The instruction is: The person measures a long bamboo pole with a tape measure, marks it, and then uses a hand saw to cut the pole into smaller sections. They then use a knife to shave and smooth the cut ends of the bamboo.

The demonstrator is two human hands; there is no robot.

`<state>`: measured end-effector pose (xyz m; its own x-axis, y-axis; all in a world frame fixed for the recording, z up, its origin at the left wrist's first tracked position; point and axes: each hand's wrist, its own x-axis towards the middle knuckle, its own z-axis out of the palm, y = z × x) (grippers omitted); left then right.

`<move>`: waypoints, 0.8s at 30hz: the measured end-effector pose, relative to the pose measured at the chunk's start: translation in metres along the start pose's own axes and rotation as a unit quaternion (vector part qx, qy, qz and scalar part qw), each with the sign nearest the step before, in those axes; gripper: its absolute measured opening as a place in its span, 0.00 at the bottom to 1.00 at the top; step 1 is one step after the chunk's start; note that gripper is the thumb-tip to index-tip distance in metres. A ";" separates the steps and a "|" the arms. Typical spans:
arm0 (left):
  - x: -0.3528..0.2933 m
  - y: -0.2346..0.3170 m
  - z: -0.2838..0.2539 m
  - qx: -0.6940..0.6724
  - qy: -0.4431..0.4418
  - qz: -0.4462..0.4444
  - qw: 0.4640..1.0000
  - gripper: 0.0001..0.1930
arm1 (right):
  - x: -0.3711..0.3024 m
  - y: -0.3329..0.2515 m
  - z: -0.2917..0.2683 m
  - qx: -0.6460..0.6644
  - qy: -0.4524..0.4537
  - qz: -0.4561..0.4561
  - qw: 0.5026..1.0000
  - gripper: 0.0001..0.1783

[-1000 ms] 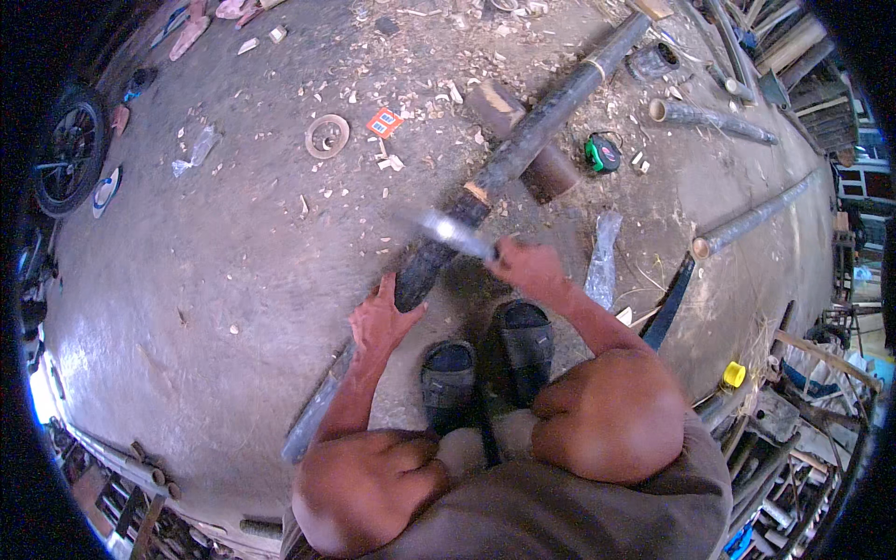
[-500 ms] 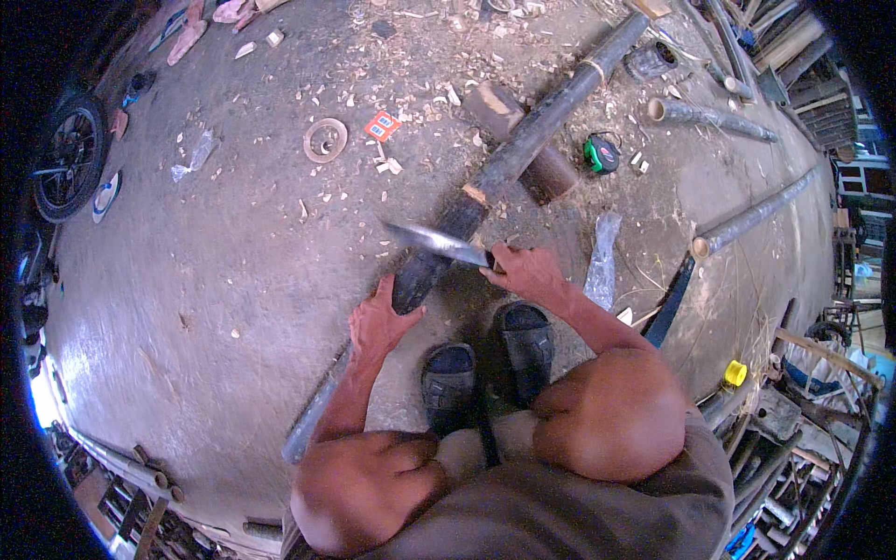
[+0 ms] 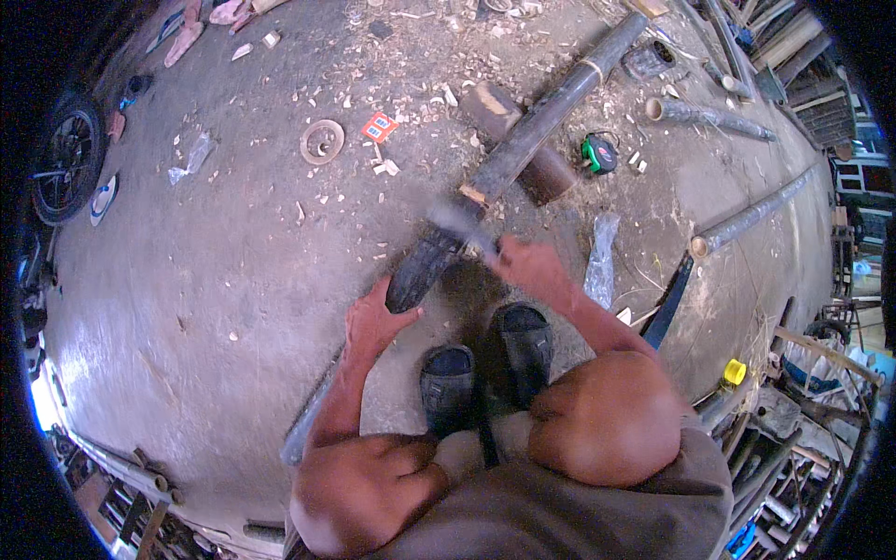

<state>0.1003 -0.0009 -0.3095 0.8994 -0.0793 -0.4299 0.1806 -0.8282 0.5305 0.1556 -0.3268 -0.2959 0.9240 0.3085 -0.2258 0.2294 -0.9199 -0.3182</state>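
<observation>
A long dark bamboo pole [image 3: 537, 131] slants from my feet to the far right, resting across a short log [image 3: 551, 175]. My left hand [image 3: 375, 320] is wrapped round the pole's near end. A pale cut [image 3: 473, 194] shows partway along it. In my right hand [image 3: 528, 264] is the handle of a broad-bladed knife. The knife's blade [image 3: 455, 221], smeared by motion, lies over the pole just on the near side of the pale cut. Whether the edge touches the bamboo I cannot tell.
Pale wood chips litter the floor around the log. To the right lie a green and black tape measure [image 3: 599, 153], a clear plastic bag [image 3: 602, 257], a dark saw blade [image 3: 670, 303] and cut bamboo lengths [image 3: 747, 217]. A round dish [image 3: 322, 142] sits left of the pole.
The knife blade has swung away from me along the pole, towards the pale cut, and turned. My left hand keeps its hold on the near end, nearly still.
</observation>
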 end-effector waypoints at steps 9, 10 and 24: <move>0.003 0.000 -0.013 -0.065 -0.040 0.002 0.997 0.45 | 0.000 0.004 0.003 -0.013 0.005 -0.007 1.000 0.25; 0.006 0.003 -0.011 -0.067 -0.050 0.002 0.996 0.44 | -0.007 0.005 0.009 -0.021 -0.019 -0.046 0.999 0.25; 0.015 -0.006 -0.019 -0.106 -0.076 -0.013 0.991 0.46 | 0.005 0.000 -0.005 0.003 0.008 0.007 1.000 0.23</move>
<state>0.1198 0.0133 -0.3053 0.8260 -0.1553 -0.5419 0.2975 -0.6965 0.6530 0.1618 -0.3263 -0.2927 0.9320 0.2918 -0.2152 0.2145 -0.9223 -0.3214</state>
